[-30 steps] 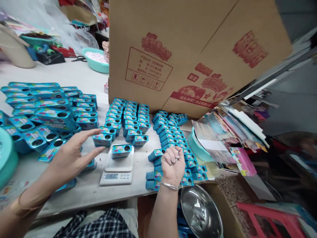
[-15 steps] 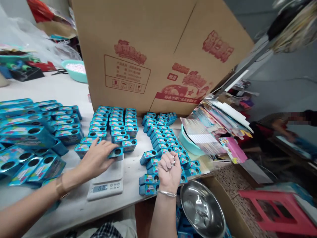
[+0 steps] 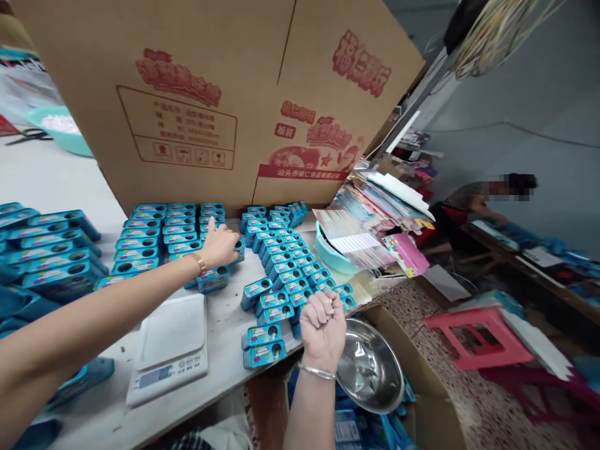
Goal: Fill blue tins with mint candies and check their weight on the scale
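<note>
My left hand (image 3: 218, 245) reaches over the rows of small blue boxes (image 3: 135, 254), its fingers bent against a blue box (image 3: 239, 251) at the right side of the third row. The hand partly hides this box and its neighbours. My right hand (image 3: 322, 325) is a closed fist, palm side up, in front of the slanting rows of blue boxes (image 3: 281, 267); whatever it may hold is hidden. A white digital scale (image 3: 173, 331) lies below my left forearm with a bare pan.
A large cardboard carton (image 3: 197, 37) stands behind the boxes. At the right are a turquoise basin (image 3: 328, 253), stacked printed sheets (image 3: 375, 200), a steel bowl (image 3: 375, 375) over an open carton, and a red stool (image 3: 478, 337). A person (image 3: 469, 197) sits farther off.
My left hand has lifted the blue box off the scale and moved it forward to the rows; the display has dropped. My right fist stays closed. The view has swung right.
</note>
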`<control>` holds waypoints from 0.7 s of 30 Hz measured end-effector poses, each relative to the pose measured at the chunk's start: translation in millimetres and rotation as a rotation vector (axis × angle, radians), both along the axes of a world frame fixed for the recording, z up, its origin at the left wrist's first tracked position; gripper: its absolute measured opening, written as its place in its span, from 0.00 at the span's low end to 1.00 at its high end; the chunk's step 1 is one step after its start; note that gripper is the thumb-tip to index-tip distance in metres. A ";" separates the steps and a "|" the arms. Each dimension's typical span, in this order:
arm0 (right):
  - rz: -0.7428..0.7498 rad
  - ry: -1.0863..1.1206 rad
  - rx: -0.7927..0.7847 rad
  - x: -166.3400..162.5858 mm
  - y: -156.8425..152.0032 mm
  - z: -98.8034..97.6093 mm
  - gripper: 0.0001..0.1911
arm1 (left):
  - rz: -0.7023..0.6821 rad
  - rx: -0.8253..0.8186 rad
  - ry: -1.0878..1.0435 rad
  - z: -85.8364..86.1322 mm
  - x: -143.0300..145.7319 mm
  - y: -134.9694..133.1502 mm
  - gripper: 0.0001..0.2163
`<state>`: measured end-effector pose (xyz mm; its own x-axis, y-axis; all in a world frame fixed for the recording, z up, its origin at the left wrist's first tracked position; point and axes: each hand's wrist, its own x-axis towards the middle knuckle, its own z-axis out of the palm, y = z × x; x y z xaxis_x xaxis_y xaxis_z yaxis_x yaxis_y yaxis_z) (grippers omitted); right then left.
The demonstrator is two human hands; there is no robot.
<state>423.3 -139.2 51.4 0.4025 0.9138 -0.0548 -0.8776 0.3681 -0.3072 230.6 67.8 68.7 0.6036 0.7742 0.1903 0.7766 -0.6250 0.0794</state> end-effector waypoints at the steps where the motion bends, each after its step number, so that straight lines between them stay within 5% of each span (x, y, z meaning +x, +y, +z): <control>1: -0.008 0.001 0.000 3.7 -2.6 -1.4 0.08 | 0.014 -0.006 0.003 -4.2 1.0 0.3 0.11; 6: -0.044 0.073 -0.015 15.0 -7.8 -7.1 0.09 | -0.075 -0.070 0.013 -22.4 11.0 -25.9 0.19; 10: -0.029 0.068 0.007 11.8 -4.8 -6.5 0.08 | -0.240 -0.228 0.069 -53.4 30.1 -62.9 0.32; 13: -0.005 0.083 0.009 5.8 -3.9 -3.7 0.08 | -0.245 -0.261 0.048 -67.0 38.6 -77.9 0.27; 17: 0.004 0.089 0.006 1.7 -5.4 -0.6 0.09 | -0.198 -0.239 -0.038 -41.9 13.7 -83.9 0.18; 21: 0.013 0.080 -0.009 -4.2 -1.4 0.6 0.09 | -0.162 -0.197 -0.164 -6.7 -59.2 -96.3 0.18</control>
